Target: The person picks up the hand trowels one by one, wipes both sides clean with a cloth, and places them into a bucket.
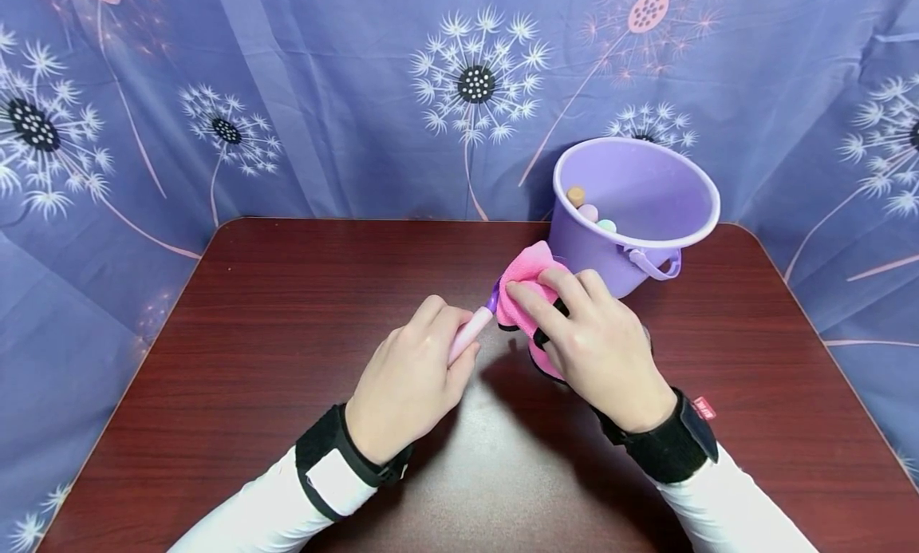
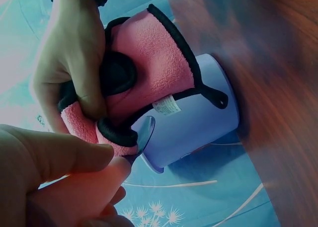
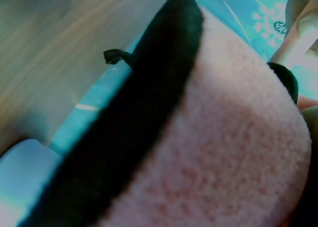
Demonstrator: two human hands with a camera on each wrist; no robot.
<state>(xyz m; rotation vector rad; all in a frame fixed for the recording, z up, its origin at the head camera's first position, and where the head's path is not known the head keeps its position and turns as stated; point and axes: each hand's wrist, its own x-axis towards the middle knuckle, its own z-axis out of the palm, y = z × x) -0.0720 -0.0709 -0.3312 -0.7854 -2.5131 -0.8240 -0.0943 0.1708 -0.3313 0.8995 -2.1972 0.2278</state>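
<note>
My left hand [image 1: 412,369] grips the pale pink handle [image 1: 470,335] of a utensil with a shiny purple metal neck [image 1: 493,298]. The utensil's far end is mostly covered by a pink cloth [image 1: 527,286] with black edging; a smooth, shiny edge [image 2: 147,132] of it shows in the left wrist view. My right hand [image 1: 599,345] pinches the cloth around that end, fingers bent over it. In the left wrist view the cloth hangs down with a black loop [image 2: 216,97] and a white label [image 2: 167,105]. It fills most of the right wrist view, blurred.
A purple bucket [image 1: 635,246] with a handle stands at the table's back right, just behind the cloth. Tan [image 1: 576,195], pink and mint rounded ends show inside it. The dark red wooden table [image 1: 323,274] meets a blue dandelion-print curtain [image 1: 345,98].
</note>
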